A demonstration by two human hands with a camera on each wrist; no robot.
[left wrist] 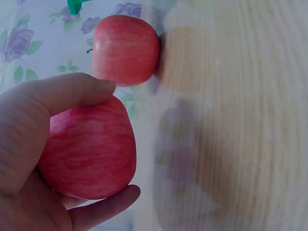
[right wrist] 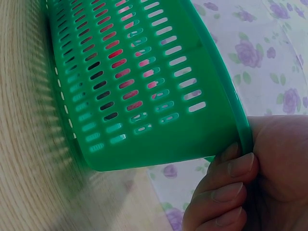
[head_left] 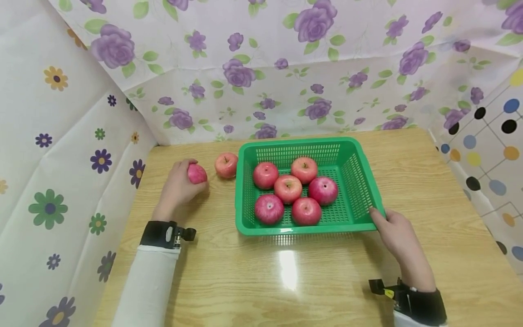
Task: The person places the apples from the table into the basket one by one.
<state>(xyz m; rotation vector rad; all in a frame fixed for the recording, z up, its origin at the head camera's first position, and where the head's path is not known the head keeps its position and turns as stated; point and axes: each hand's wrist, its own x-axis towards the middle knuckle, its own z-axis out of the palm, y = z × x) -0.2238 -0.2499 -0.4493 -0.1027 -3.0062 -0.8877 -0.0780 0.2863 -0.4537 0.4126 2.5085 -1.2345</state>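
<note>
My left hand (head_left: 180, 185) grips a dark pink apple (left wrist: 91, 149) at the left of the table, thumb on one side and fingers round the other. Just to its right, a paler red apple (head_left: 226, 165) sits on the table beside the green basket (head_left: 302, 230). Several apples lie in the basket, among them a pale one in the middle (head_left: 288, 189) and a dark one with its dimple up (head_left: 323, 190). My right hand (head_left: 398, 234) pinches the basket's front right corner, fingers curled under the rim (right wrist: 243, 130) in the right wrist view.
The wooden table (head_left: 261, 286) reaches back to a wall covered in purple-rose cloth (head_left: 245, 104). Flowered sheeting (head_left: 77, 150) stands along the left edge, dotted sheeting (head_left: 490, 168) along the right. Each wrist wears a black strap with a small camera.
</note>
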